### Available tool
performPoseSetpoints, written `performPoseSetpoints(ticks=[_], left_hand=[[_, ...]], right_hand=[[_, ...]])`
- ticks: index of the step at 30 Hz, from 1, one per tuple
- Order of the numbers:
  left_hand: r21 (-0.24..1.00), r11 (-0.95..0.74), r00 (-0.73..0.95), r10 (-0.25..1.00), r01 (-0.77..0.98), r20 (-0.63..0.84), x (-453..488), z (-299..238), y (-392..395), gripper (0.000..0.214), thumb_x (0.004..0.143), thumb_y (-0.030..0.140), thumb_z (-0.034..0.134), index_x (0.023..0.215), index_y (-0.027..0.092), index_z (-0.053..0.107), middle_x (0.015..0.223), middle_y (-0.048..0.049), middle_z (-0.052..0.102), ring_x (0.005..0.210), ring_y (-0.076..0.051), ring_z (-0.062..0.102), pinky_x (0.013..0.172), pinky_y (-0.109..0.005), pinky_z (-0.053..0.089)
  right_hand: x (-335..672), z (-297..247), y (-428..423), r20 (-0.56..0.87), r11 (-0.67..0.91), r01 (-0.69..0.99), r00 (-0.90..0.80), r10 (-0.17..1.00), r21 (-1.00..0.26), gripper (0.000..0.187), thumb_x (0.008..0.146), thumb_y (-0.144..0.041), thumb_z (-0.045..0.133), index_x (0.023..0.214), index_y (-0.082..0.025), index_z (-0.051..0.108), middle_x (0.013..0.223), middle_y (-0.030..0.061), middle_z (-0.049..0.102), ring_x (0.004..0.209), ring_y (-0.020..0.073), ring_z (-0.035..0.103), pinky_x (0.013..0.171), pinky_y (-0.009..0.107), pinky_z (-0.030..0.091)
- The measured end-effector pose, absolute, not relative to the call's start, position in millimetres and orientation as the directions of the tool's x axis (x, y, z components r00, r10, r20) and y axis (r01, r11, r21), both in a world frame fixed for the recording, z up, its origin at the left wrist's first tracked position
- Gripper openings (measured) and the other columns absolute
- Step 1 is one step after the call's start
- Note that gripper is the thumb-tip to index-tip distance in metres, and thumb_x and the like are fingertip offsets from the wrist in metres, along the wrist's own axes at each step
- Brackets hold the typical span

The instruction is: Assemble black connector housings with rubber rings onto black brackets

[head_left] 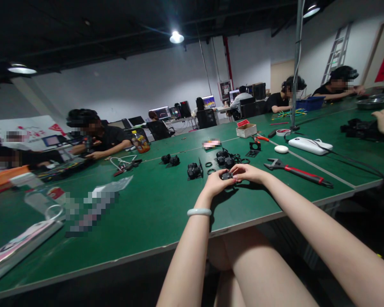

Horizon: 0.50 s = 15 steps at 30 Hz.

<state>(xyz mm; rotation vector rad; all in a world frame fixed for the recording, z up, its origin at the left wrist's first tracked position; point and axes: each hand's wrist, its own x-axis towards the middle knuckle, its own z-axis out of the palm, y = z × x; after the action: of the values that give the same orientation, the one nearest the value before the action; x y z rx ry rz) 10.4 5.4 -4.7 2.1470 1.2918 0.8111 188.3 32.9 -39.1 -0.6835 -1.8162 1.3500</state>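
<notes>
Right now I see both hands meeting low over the green table surface [141, 213], near its front edge. The left hand [215, 184] and right hand [248, 172] share one small black boxy component [227, 175], fingers [240, 169] curled tight around it from either side. A pale white bangle [199, 211] sits on the left wrist. Just beyond lie more black parts [194, 170] and loose black rings [208, 164]. A red-handled adjustable wrench [297, 171] lies to the right, well apart.
</notes>
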Motion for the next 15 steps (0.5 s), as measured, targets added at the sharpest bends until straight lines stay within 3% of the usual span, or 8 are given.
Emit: performPoseSetpoints(ticks=[4, 10, 15], left_hand=[[0.690, -0.419, 0.369, 0.900, 0.590, 0.231, 10.5, -4.3, 5.4, 0.056, 0.059, 0.044, 0.061, 0.106, 0.014, 0.054, 0.096, -0.0066, 0.061, 0.083, -0.021, 0.057, 0.073, -0.029, 0.045], [0.712, -0.401, 0.363, 0.906, 0.576, 0.216, 9.4, -4.0, 7.1, 0.060, 0.057, 0.045, 0.062, 0.107, 0.013, 0.053, 0.099, -0.0076, 0.061, 0.085, -0.022, 0.057, 0.074, -0.029, 0.045], [0.697, -0.395, 0.334, 0.914, 0.599, 0.231, 9.3, -1.8, 7.6, 0.059, 0.055, 0.044, 0.063, 0.105, 0.014, 0.055, 0.098, -0.0077, 0.061, 0.088, -0.024, 0.056, 0.078, -0.031, 0.043]], right_hand=[[187.1, -38.0, 32.7, 0.236, 0.274, -0.019, -0.564, 0.791, -0.962, 0.030, 0.065, -0.028, 0.060, 0.091, -0.014, 0.053, 0.073, 0.0016, 0.058, 0.063, 0.0105, 0.053, 0.061, 0.025, 0.044], [186.5, -36.3, 32.4, 0.254, 0.289, -0.020, -0.538, 0.804, -0.957, 0.037, 0.060, -0.023, 0.064, 0.094, -0.017, 0.050, 0.083, 0.0023, 0.056, 0.070, 0.0120, 0.054, 0.064, 0.027, 0.044], [185.0, -38.4, 35.3, 0.279, 0.314, -0.025, -0.532, 0.800, -0.949, 0.042, 0.056, -0.023, 0.068, 0.093, -0.019, 0.049, 0.080, 0.0006, 0.055, 0.071, 0.0125, 0.053, 0.065, 0.027, 0.045]])
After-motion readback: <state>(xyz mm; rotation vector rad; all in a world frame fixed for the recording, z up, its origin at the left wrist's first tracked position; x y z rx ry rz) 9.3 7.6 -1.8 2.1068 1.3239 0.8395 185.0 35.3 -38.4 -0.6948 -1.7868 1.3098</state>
